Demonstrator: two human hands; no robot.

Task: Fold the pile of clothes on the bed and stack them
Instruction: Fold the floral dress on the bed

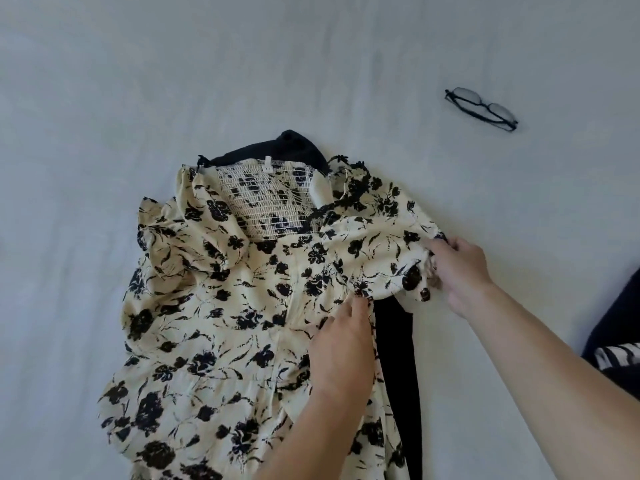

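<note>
Fingers (437,252) of right hand (459,275) pinch dress (214,306) sleeve edge.

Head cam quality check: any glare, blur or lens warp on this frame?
Head view: light is soft and even, no glare on the bed sheet; only faint shadows under the floral dress and the glasses. The whole image is slightly soft, the right hand a bit smeared. No straight edges in view, so warp cannot be judged.

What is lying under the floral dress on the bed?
A black garment lies under the floral dress, showing above the neckline and along the right edge. The dress covers the rest, so its type is unclear.
</note>
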